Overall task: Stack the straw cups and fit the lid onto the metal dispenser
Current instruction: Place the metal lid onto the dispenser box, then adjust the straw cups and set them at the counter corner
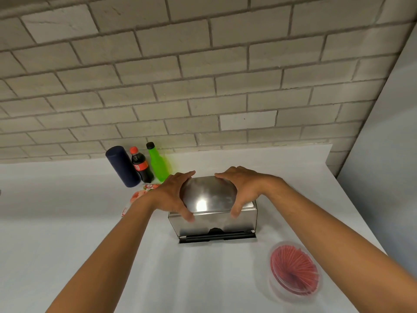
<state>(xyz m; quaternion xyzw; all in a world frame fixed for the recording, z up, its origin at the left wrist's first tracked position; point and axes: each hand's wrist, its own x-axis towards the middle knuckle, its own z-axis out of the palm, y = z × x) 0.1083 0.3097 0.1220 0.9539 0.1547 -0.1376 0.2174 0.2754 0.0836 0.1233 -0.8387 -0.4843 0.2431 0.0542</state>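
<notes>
A shiny metal dispenser (243,220) stands in the middle of the white counter, with a black slot along its front bottom. Its curved metal lid (208,196) lies on top of the box. My left hand (172,196) grips the lid's left edge and my right hand (242,188) grips its right edge, thumbs on the front rim. A clear straw cup (294,271) full of red straws stands at the front right, apart from both hands.
At the back left stand a dark blue cylinder (123,166), a cola bottle (141,164) and a green bottle (158,162). A red-and-white packet (140,195) lies behind my left forearm. A brick wall rises behind the white counter (56,211); a grey panel (388,132) is at the right.
</notes>
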